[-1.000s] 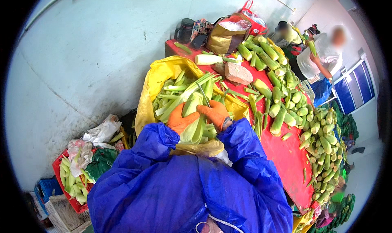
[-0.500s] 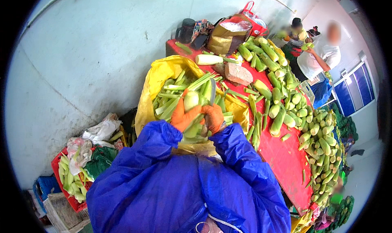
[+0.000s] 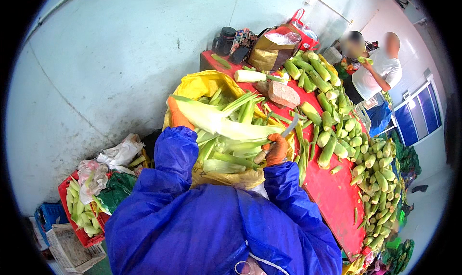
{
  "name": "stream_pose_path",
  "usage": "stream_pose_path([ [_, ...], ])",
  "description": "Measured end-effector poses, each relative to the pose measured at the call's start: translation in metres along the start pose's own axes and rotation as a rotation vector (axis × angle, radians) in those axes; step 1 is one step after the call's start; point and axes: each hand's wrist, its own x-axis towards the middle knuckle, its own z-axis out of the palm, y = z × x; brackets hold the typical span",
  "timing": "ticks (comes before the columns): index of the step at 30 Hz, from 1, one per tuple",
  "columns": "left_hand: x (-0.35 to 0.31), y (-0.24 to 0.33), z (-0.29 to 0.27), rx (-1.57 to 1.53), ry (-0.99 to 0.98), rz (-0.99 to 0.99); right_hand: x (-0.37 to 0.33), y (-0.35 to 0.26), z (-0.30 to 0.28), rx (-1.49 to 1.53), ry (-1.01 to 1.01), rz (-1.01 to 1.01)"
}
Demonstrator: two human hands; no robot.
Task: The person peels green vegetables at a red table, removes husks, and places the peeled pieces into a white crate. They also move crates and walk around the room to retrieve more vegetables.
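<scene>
My left hand [image 3: 179, 114], in an orange glove, grips one end of a long pale green corn husk [image 3: 202, 115]. The husk stretches across toward my right side, smeared by motion in its middle. In my right hand [image 3: 277, 150], also orange-gloved, is a knife [image 3: 290, 126]; its blade points up and to the right, and the brownish handle end shows beside the fingers. Whether the husk's right end touches that hand, I cannot tell. Beneath both hands a yellow sack [image 3: 196, 84] stands open, heaped with loose husks and leaves [image 3: 226, 159].
To the right, a red table [image 3: 329, 193] bears many green corn ears [image 3: 380, 188], a stone block [image 3: 283, 94] and bags [image 3: 274, 48]. A red crate [image 3: 67, 202] of husks stands at lower left, near a white crate [image 3: 72, 248]. Two people [image 3: 378, 70] are at far right.
My hands have moved apart: the left went left and up, the right moved right with the knife. The pale green ear formerly between them has given way to a long, outstretched husk.
</scene>
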Motion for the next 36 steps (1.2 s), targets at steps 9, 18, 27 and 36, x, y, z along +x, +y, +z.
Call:
stream_pose_path([
  [9,-0.07,-0.001,0.048,0.575,-0.549,-0.102,-0.007,-0.041,0.092,-1.154,-0.408,-0.223],
  [18,-0.083,-0.005,0.048,0.693,-0.805,-0.213,-0.012,-0.03,0.114,-0.867,-0.488,0.064],
  [27,-0.083,-0.017,0.051,0.693,-0.757,-0.104,0.01,0.001,0.09,-0.483,-0.259,0.148],
  [36,-0.096,-0.048,0.048,0.5,-0.646,-0.037,-0.008,-0.001,0.091,-0.241,-0.256,0.158],
])
